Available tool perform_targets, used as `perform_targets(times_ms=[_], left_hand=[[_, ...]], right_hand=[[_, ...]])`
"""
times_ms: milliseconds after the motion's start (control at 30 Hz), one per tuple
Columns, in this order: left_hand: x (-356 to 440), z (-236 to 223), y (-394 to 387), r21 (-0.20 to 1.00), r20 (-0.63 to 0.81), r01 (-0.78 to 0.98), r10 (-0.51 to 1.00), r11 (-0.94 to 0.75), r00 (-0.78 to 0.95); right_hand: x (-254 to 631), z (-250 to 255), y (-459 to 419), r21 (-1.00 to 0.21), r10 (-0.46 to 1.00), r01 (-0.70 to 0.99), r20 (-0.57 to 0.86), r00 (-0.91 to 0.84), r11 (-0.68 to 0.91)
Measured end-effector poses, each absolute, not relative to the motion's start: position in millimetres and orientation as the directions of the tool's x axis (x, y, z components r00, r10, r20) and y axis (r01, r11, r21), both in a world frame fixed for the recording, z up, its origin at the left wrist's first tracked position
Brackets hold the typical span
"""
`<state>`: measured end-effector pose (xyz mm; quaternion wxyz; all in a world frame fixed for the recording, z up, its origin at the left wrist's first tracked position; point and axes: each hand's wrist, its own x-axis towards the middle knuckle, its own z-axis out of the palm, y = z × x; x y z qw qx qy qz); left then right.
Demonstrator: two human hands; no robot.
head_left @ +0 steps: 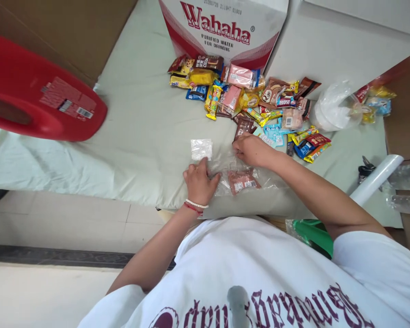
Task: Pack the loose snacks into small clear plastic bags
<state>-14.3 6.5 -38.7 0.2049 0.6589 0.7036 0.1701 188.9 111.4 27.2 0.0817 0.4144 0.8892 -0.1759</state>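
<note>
snacks (249,99) on cloth (146,118) | box (218,34) behind | bag (239,164) before | jug (59,98) left

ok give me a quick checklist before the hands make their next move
1. Left hand spread, not clenched: ok, thumb held apart from the index finger.
2. Right hand gripping the clear plastic: cannot tell, the fingertips are hidden.
3. Reddish-brown packet between the hands and the shirt, fully inside the plastic: cannot tell.
4. White packet well away from the left hand: not ok, the index fingertip is at its lower edge.
5. Snack pile well away from the right hand: not ok, its nearest packets lie right beside it.
6. Red container away from both hands: ok.
</note>
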Motion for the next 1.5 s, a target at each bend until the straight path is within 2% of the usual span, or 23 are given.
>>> perform_targets(times_ms=[167, 267, 367, 467, 533, 600, 633, 700, 733, 800, 867, 933, 967, 1033, 1133, 1200, 1267, 1367, 1433, 1500], left_hand=[[-16, -40, 12, 0.471, -0.086, 0.882, 0.996, 0.029, 0.013], [-26, -38, 9, 0.508, -0.067, 0.861, 0.997, 0.007, 0.031], [-46, -30, 0, 0.561, -0.048, 0.827, 0.996, -0.034, 0.074], [-60, -13, -9, 0.684, -0.149, 0.729, 0.985, 0.041, 0.085], [-54, -1, -11, 0.818, -0.284, 0.546, 0.953, 0.181, 0.109], [-32, 6, -9, 0.896, -0.356, 0.340, 0.920, 0.285, 0.167], [-17, 7, -7, 0.914, -0.348, 0.287, 0.918, 0.287, 0.190], [15, 4, 0, 0.926, -0.268, 0.331, 0.933, 0.181, 0.240], [29, 1, 2, 0.904, -0.217, 0.419, 0.937, 0.087, 0.273], [49, -5, 6, 0.776, -0.147, 0.622, 0.930, -0.102, 0.337], [58, -8, 6, 0.617, -0.127, 0.755, 0.918, -0.223, 0.375], [58, -10, 4, 0.530, -0.128, 0.806, 0.915, -0.264, 0.383], [57, -10, 3, 0.508, -0.122, 0.821, 0.922, -0.259, 0.367], [55, -10, 2, 0.477, -0.096, 0.855, 0.955, -0.204, 0.281], [56, -11, 5, 0.442, -0.103, 0.894, 0.985, -0.078, 0.137], [56, -13, 8, 0.434, -0.152, 0.899, 0.980, -0.053, 0.131], [53, -14, 13, 0.475, -0.193, 0.878, 0.967, -0.055, 0.165], [42, -13, 16, 0.667, -0.202, 0.745, 0.956, -0.024, 0.212], [33, -11, 14, 0.830, -0.233, 0.553, 0.947, 0.075, 0.220], [29, -4, 9, 0.927, -0.288, 0.303, 0.937, 0.222, 0.195]], right_hand=[[199, 49, 51, -0.189, 0.727, 0.762, -0.231, -0.647, 0.619], [213, 35, 8, -0.202, 0.657, 0.699, -0.240, -0.715, 0.686], [228, 11, -17, -0.239, 0.683, 0.724, -0.242, -0.689, 0.647], [236, -6, -24, -0.325, 0.722, 0.739, -0.198, -0.663, 0.590], [236, -10, -25, -0.404, 0.736, 0.719, -0.145, -0.661, 0.566], [234, -10, -25, -0.486, 0.755, 0.687, -0.079, -0.650, 0.540], [233, -9, -25, -0.527, 0.762, 0.667, -0.054, -0.645, 0.527], [235, -5, -26, -0.619, 0.770, 0.614, -0.022, -0.638, 0.491], [239, -4, -26, -0.666, 0.785, 0.592, -0.015, -0.619, 0.454], [249, -5, -27, -0.706, 0.880, 0.621, 0.005, -0.475, 0.339], [263, -9, -27, -0.631, 0.979, 0.752, 0.071, -0.191, 0.192], [277, -16, -25, -0.489, 0.988, 0.871, 0.152, 0.021, 0.056], [282, -18, -24, -0.434, 0.985, 0.901, 0.162, 0.053, 0.023], [286, -17, -21, -0.408, 0.991, 0.913, 0.122, 0.054, 0.001], [273, -1, -16, -0.485, 0.998, 0.874, 0.041, 0.051, -0.024], [253, 12, -12, -0.536, 0.999, 0.843, 0.005, -0.042, 0.038], [229, 20, -8, -0.566, 0.973, 0.805, -0.020, -0.230, 0.179], [206, 17, -6, -0.596, 0.903, 0.732, -0.028, -0.429, 0.330], [204, 12, -8, -0.635, 0.884, 0.682, 0.003, -0.467, 0.362], [207, 7, -15, -0.671, 0.887, 0.645, 0.044, -0.460, 0.367]])
